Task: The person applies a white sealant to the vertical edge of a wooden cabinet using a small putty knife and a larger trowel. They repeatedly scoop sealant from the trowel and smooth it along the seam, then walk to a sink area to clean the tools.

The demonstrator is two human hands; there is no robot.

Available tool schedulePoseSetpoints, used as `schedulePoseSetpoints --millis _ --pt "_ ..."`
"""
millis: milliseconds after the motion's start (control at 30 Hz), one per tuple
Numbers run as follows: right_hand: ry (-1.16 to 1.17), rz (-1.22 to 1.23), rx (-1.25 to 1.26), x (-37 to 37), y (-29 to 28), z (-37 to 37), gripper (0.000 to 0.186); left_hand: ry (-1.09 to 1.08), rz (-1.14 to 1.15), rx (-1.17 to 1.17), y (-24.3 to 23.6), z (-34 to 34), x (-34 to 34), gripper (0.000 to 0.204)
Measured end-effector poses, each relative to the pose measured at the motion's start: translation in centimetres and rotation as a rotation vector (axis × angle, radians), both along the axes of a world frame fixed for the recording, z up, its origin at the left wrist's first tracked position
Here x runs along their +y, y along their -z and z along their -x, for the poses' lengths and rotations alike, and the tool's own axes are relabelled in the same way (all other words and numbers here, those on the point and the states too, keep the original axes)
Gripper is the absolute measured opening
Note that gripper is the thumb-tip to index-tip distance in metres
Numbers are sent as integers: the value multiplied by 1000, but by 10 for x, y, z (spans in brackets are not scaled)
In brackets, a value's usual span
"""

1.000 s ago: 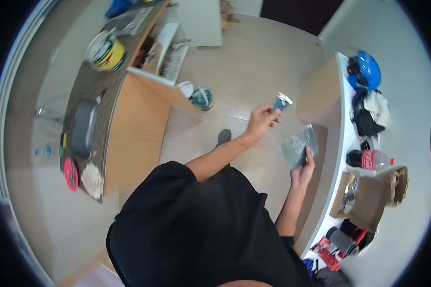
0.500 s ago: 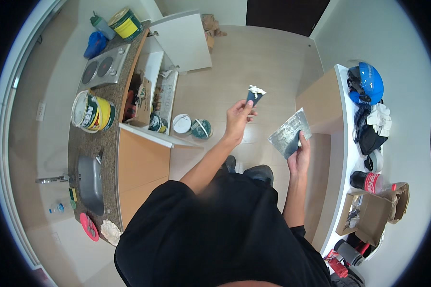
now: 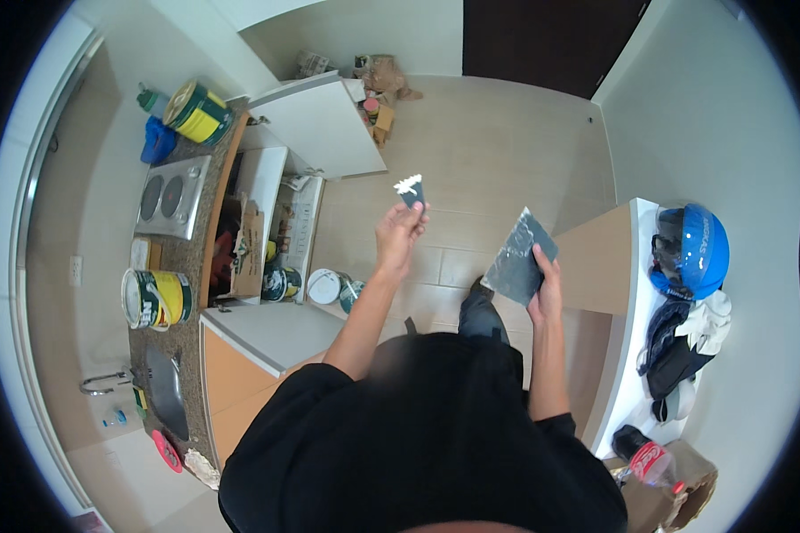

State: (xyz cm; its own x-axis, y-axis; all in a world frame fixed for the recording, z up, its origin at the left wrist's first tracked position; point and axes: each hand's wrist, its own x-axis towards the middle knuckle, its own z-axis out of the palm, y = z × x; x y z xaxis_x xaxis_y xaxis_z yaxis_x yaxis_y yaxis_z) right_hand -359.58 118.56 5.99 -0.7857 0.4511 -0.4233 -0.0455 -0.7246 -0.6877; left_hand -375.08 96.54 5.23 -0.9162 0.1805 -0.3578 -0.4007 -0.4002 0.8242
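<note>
My left hand [image 3: 396, 240] is closed round a small dark putty knife [image 3: 414, 197], held up with its blade pointing away from me. White paste clings in a ragged lump to the blade's end. To the right, my right hand [image 3: 548, 282] grips a flat grey metal plate [image 3: 517, 263] by its near side, tilted, with white smears along its left edge. The two tools are apart, both over the tiled floor. Fingers under the plate are hidden.
Left, a granite counter [image 3: 180, 249] carries a stove [image 3: 174, 197], paint buckets and a sink [image 3: 166, 391]. Open cabinet doors [image 3: 316, 124] jut into the walkway; lidded pails [image 3: 324, 286] stand beside them. At right, a white shelf [image 3: 636, 355] holds a blue helmet [image 3: 698, 251], cloths and a bottle [image 3: 653, 462].
The view has shifted forward along the room. My left hand has moved left with the putty knife, whose blade now leans left. The plate has turned, showing a darker face.
</note>
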Motion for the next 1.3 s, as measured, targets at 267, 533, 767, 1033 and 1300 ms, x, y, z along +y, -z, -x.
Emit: schedulePoseSetpoints --millis 267,533,767,1033,1300 --pt "-232 -81 -61 136 -18 169 32 -162 -49 36 -16 124 96 23" --pt "-374 -136 -103 167 -4 339 31 -266 56 -17 23 265 143 23" --pt "-583 -122 -180 231 4 466 42 -263 71 128 38 380 186 23" --pt "-1218 -181 -113 248 24 615 40 -736 159 72 30 348 174 25" --pt "-1657 -288 112 157 3 626 41 -1581 103 -57 10 173 133 24"
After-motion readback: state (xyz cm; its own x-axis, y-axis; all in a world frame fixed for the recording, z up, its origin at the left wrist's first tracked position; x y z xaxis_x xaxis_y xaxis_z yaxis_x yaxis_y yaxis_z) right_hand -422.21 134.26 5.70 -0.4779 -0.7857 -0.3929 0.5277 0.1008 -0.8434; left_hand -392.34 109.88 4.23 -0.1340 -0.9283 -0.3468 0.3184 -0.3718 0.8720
